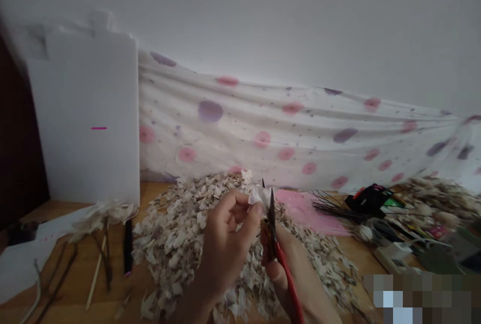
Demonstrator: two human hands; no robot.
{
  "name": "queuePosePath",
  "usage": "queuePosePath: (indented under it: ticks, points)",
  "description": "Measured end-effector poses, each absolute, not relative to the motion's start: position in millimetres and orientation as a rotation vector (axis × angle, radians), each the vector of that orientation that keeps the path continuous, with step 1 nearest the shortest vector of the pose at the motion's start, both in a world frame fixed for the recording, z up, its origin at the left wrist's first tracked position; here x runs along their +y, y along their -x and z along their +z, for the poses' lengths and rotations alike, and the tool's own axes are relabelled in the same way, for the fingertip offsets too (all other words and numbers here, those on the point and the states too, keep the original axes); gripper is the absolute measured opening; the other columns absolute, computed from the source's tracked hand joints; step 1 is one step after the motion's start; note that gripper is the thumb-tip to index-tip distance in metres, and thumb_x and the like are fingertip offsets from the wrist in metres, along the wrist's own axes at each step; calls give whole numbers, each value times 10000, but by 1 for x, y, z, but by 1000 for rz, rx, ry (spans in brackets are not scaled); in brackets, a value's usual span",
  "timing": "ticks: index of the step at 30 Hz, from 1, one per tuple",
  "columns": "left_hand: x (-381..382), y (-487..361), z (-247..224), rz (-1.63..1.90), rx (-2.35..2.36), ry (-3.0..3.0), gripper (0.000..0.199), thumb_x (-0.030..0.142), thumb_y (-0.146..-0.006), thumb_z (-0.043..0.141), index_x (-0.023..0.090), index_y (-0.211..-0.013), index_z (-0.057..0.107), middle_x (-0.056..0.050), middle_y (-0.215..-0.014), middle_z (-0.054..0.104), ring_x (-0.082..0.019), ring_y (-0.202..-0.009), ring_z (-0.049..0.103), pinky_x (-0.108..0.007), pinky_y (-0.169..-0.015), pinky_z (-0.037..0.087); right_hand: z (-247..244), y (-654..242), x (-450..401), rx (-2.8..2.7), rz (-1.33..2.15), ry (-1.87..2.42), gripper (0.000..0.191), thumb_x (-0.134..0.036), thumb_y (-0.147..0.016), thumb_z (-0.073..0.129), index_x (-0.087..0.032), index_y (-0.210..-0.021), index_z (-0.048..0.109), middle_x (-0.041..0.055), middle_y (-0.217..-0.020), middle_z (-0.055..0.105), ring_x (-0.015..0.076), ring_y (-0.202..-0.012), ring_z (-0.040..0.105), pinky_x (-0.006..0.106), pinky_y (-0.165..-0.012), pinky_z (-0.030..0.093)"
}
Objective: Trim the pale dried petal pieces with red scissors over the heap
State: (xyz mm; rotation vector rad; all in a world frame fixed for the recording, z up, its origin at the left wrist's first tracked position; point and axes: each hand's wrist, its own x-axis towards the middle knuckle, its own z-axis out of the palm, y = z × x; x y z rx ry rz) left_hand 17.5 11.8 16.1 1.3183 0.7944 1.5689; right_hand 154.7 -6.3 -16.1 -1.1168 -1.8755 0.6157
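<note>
1. Head view looks forward and down over a wooden worktop (63,211), with both hands raised above a broad heap of pale, papery flakes (169,229).
2. The left hand (225,244) is closed in a firm pinch, its thumb and fingertips (257,208) grasping a small white papery scrap (259,196) that sticks out past them.
3. The right hand (285,276) is clenched around red-handled scissors (287,269), with their dark blades pointing upward. The left hand partly hides that grip, and how far the blades are parted is hard to tell.
4. The scrap lies just beside the blades and above the heap, clear of it. Whether a blade touches the scrap cannot be told from this view.
5. Good control here would likely come from pinching close to the scrap's edge so it cannot flex, keeping the blades square to it and the fingertips well behind their path.
6. Beyond the hands, a pink sheet (304,209) and a bunch of thin black bristles (334,206) lie to the right, with a second flake heap (436,204) farther along. A polka-dot cloth (263,123) hangs behind.
</note>
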Motion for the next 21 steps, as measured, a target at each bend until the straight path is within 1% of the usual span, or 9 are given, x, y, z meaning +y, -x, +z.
queuePosePath:
  ticks: [3, 6, 14, 19, 21]
  points:
    - [15, -15, 15, 1553, 784, -1317, 178, 286, -870, 629, 204, -740, 540, 49, -633, 523, -101, -596, 497, -187, -552, 411, -17, -156, -5, -1887, 598, 1146, 786, -967, -734, 298, -192, -766, 420, -16, -642, 431, 134, -571, 314, 252, -515, 230]
    - [18, -13, 13, 1552, 769, -1308, 168, 283, -863, 634, 206, -745, 543, 48, -625, 521, -105, -590, 482, -194, -545, 396, -17, -157, -5, -1885, 613, 1171, 791, -982, -711, 276, -196, -735, 366, -16, -655, 427, 131, -583, 296, 251, -524, 216]
    - [21, -14, 12, 1568, 717, -1246, 157, 293, -851, 670, 194, -760, 590, 32, -640, 585, -109, -618, 538, -187, -572, 420, -16, -157, -7, -1873, 647, 1227, 842, -1002, -678, 254, -181, -735, 432, -19, -634, 429, 126, -579, 276, 242, -523, 201]
    - [21, -15, 16, 1542, 648, -1200, 108, 301, -880, 654, 199, -888, 619, 8, -739, 671, -144, -732, 647, -226, -711, 502, -14, -157, -8, -1860, 634, 1278, 841, -1022, -633, 265, -191, -690, 381, -24, -616, 408, 117, -562, 268, 232, -504, 202]
    - [21, -15, 15, 1548, 660, -1218, 124, 323, -893, 641, 203, -874, 615, 6, -742, 670, -144, -714, 642, -232, -702, 502, -14, -157, -8, -1883, 621, 1287, 833, -1020, -637, 262, -195, -689, 363, -26, -613, 401, 116, -559, 266, 232, -503, 196]
